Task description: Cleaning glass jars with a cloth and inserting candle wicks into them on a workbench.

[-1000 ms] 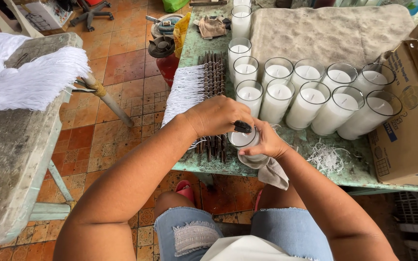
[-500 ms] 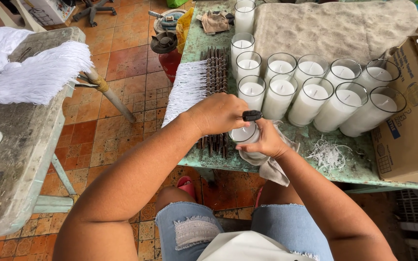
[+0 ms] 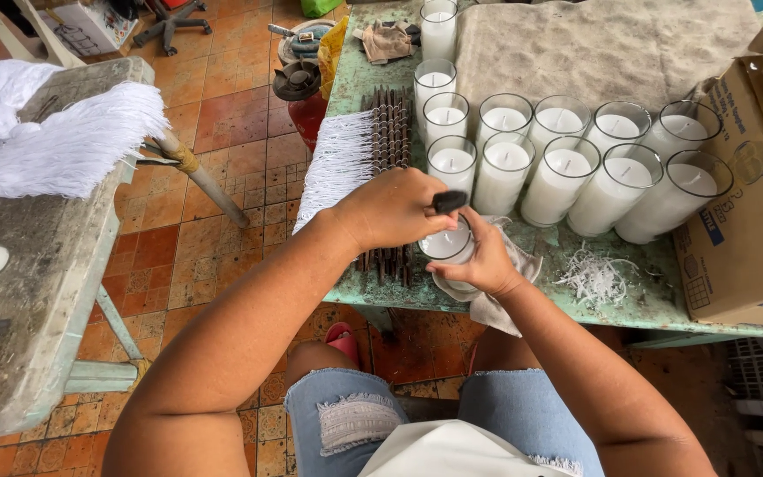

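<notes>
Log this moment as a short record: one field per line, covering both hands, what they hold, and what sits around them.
left hand: grips a dark tool over the held candle
right hand: holds a glass candle with a grey cloth
bench: worn green top
behind: rows of white glass candles
left of hands: rack of dark rods with white wicks
right edge: cardboard box

Left hand (image 3: 395, 210) fisted, knuckles up, right hand (image 3: 479, 261) cupped beneath, both forearms extended forward
</notes>
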